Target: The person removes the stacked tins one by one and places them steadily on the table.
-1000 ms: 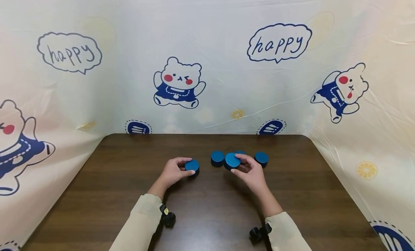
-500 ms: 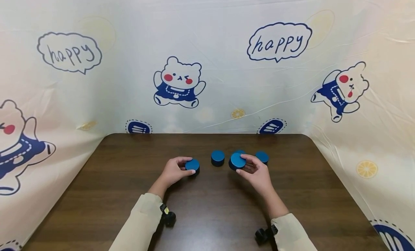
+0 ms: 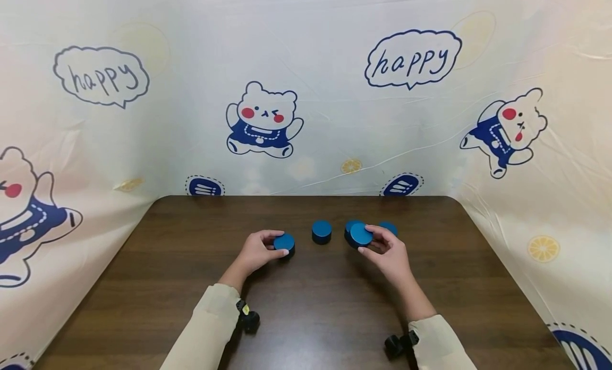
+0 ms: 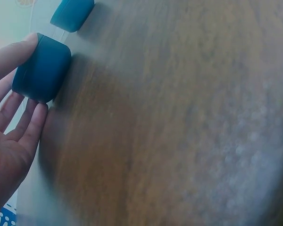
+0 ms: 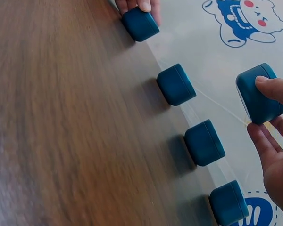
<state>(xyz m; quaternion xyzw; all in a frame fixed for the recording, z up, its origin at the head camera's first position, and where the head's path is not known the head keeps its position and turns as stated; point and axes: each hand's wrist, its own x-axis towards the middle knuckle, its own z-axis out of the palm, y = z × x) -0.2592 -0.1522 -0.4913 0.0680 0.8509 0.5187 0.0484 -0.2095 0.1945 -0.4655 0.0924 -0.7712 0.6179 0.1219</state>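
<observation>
My left hand [image 3: 255, 253] grips a short blue cylinder [image 3: 284, 242] by its sides; in the left wrist view that cylinder [image 4: 42, 68] stands on the tabletop, between thumb and fingers. To the right, my right hand [image 3: 392, 257] pinches a matching blue cylinder [image 3: 360, 235]. The right wrist view shows this held cylinder [image 5: 260, 94] lifted off the table, a thin seam running near its top edge. Three more blue cylinders stand in a row: one in the middle [image 3: 322, 232], one partly behind the raised piece [image 3: 351, 225], and one [image 3: 388, 227] partly hidden by my right fingers.
A brown wood-grain table [image 3: 306, 317] lies under both hands, its far edge just beyond the row. Behind and beside it hangs a pale cloth [image 3: 325, 93] printed with cartoon bears. Small black cameras [image 3: 249, 322] are strapped at both wrists.
My right hand has moved to the right with its cylinder, away from the middle one, and now covers part of the two right-hand ones. My left hand stays in place.
</observation>
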